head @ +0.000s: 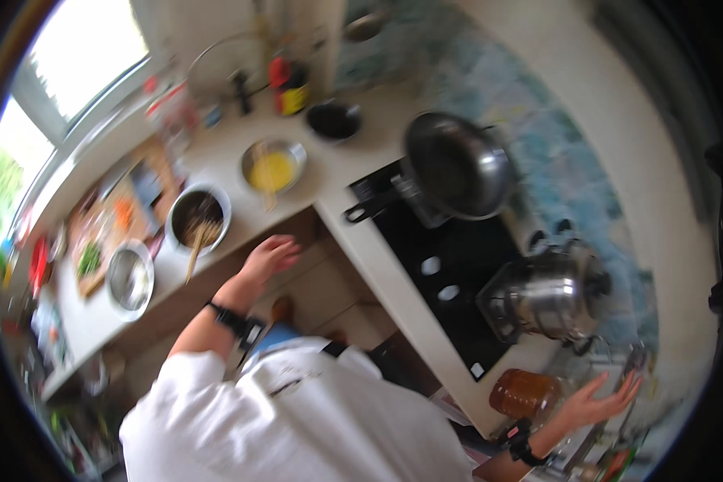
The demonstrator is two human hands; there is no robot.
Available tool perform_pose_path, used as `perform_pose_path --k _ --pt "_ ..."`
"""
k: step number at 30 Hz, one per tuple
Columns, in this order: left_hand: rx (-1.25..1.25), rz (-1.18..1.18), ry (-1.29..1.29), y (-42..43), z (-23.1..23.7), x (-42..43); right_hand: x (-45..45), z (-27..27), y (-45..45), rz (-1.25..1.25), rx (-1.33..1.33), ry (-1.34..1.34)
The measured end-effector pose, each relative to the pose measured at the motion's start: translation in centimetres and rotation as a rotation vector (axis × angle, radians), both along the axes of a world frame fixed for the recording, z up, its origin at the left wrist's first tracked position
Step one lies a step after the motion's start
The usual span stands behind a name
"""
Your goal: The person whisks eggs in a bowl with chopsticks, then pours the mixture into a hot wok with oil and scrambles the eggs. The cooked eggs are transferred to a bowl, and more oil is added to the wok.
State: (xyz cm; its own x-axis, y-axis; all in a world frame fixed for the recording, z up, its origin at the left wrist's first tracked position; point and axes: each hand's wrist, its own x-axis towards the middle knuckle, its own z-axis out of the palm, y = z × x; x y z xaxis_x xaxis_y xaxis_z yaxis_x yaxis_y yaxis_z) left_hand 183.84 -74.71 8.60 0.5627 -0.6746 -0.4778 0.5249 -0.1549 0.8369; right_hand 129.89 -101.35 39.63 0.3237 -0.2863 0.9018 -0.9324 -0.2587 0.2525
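My left hand (pixel 271 256) hangs loosely curled over the gap in front of the counter, with nothing visible in it. Nearest to it are a white-rimmed bowl (pixel 175 205) of dark food with wooden chopsticks (pixel 194 256) and a metal bowl (pixel 298 158) of yellow liquid, probably beaten egg, with chopsticks laid across. My right hand (pixel 605 397) reaches out at the lower right, fingers spread and empty. It is beside a cluttered rack by the tiled wall. Close to that forearm is a clear container (pixel 521 391) of amber-brown liquid. Both hands are slightly blurred.
A wok (pixel 455 165) and a lidded steel pot (pixel 554 295) stand on the black hob (pixel 437 271). At the left, a cutting board (pixel 164 158) holds a cleaver (pixel 144 184), orange shreds and chopped greens (pixel 89 260). Another bowl (pixel 147 265) sits near the counter edge.
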Motion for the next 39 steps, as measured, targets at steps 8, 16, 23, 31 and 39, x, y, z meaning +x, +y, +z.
perform_pose_path --k 8,16,23,31,39 --pt "0.070 0.409 -0.073 -0.2 -8.2 12.4 12.6 20.5 4.0 0.254 -0.690 -0.275" --pt "0.090 0.342 -0.033 -1.0 -6.5 16.6 32.9 23.7 2.5 0.712 -0.260 0.125" --pt "0.053 0.306 0.002 -1.5 -3.3 17.9 46.8 12.0 6.6 1.102 0.256 0.395" --pt "0.138 0.216 0.058 -2.0 -1.4 15.7 48.6 -2.4 10.0 1.236 0.974 0.499" --pt "0.227 0.346 0.195 -4.5 -6.0 15.5 50.7 -9.1 11.5 1.209 1.249 0.501"
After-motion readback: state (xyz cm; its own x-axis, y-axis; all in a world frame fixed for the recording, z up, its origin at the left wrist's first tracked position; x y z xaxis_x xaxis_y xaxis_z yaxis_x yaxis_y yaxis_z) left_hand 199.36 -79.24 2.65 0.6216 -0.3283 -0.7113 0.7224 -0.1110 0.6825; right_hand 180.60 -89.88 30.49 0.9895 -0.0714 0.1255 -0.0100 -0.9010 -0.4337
